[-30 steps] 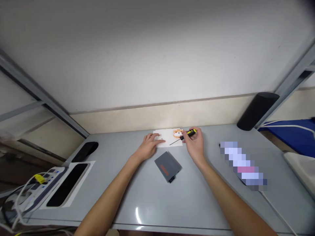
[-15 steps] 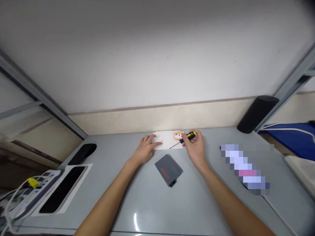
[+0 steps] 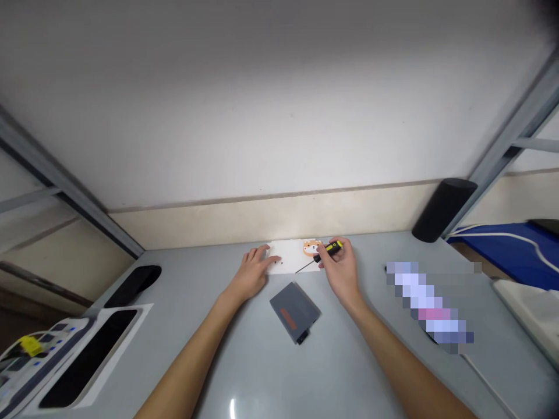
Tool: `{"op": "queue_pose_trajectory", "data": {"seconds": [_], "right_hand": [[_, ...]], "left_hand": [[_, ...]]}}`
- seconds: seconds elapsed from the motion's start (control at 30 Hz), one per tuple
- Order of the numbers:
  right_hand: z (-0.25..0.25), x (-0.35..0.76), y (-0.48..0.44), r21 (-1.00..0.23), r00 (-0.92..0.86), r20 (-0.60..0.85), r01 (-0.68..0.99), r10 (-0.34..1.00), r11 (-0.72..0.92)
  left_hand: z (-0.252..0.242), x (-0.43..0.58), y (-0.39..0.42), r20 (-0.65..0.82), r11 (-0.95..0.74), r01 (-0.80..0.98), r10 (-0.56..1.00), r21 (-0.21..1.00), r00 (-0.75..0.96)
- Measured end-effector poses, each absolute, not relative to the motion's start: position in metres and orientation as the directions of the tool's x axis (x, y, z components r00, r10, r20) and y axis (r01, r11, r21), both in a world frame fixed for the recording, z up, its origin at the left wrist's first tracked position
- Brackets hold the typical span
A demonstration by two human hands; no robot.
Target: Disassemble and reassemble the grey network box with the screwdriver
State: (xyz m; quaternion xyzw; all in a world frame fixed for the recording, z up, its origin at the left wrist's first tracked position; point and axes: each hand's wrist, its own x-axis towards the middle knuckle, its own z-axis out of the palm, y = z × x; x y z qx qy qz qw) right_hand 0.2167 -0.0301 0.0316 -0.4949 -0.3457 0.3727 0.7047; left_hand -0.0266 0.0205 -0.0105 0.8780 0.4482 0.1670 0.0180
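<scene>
My right hand [image 3: 343, 265] is closed around a screwdriver [image 3: 328, 251] with a black and yellow handle. Its thin shaft points down and left, with the tip by the front edge of a white card [image 3: 292, 256]. An orange and white cartoon animal face [image 3: 310, 248] decorates the card's right part. Over the card's left end, my left hand [image 3: 253, 274] has its thumb and fingers apart. Small dark bits [image 3: 282, 262], too small to name surely, lie by one of its fingertips. In front of the card rests a flat dark grey rectangular device [image 3: 294, 312] with a reddish-brown label and a black corner piece.
To the left are a phone-like black slab [image 3: 91, 355] on white paper, a power strip [image 3: 48, 355] with a yellow plug, and a black object [image 3: 135, 285]. A black cylinder [image 3: 444, 209] stands back right. A blurred-out item [image 3: 430, 305] with a white cable lies right.
The whole view has shifted slightly. A second dark bit now shows by my left hand's fingertip, where only one showed before. My right hand still holds the screwdriver in nearly the same pose.
</scene>
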Motion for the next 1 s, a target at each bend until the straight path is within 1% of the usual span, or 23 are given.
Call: {"op": "queue_pose_trajectory", "data": {"seconds": [0.13,0.3,0.4,0.53,0.63,0.7,0.77,0.87,0.9,0.93,1.0], "right_hand": [[0.033,0.218,-0.03,-0.956,0.478,0.117,-0.184,0.871,0.23],[0.03,0.218,-0.029,-0.949,0.49,0.15,-0.174,0.859,0.265],[0.028,0.218,-0.027,-0.95,0.489,0.142,-0.176,0.86,0.257],[0.025,0.219,-0.026,-0.952,0.484,0.138,-0.175,0.864,0.25],[0.024,0.219,-0.026,-0.95,0.481,0.139,-0.182,0.865,0.254],[0.025,0.218,-0.026,-0.949,0.48,0.136,-0.188,0.867,0.253],[0.027,0.219,-0.027,-0.947,0.481,0.133,-0.196,0.866,0.254],[0.032,0.22,-0.027,-0.943,0.501,0.136,-0.198,0.855,0.266],[0.034,0.221,-0.028,-0.942,0.51,0.141,-0.194,0.849,0.273],[0.036,0.222,-0.028,-0.941,0.518,0.147,-0.189,0.843,0.28],[0.039,0.223,-0.029,-0.94,0.53,0.159,-0.176,0.833,0.291]], "left_hand": [[-0.008,-0.028,0.017,0.305,-0.589,0.787,0.796,0.184,0.524],[-0.01,-0.027,0.012,0.303,-0.678,0.718,0.724,0.153,0.619],[-0.011,-0.028,0.012,0.311,-0.674,0.724,0.727,0.147,0.613],[-0.011,-0.031,0.013,0.322,-0.648,0.741,0.75,0.176,0.578],[-0.009,-0.032,0.013,0.31,-0.613,0.758,0.782,0.222,0.541],[-0.004,-0.031,0.011,0.304,-0.594,0.756,0.8,0.276,0.518],[0.004,-0.029,0.007,0.311,-0.579,0.73,0.814,0.363,0.491],[0.024,-0.026,-0.004,0.283,-0.54,0.621,0.837,0.569,0.468],[0.031,-0.026,-0.008,0.23,-0.516,0.56,0.834,0.647,0.502],[0.037,-0.026,-0.013,0.143,-0.49,0.504,0.803,0.711,0.579],[0.044,-0.027,-0.02,-0.037,-0.435,0.426,0.664,0.793,0.747]]}}
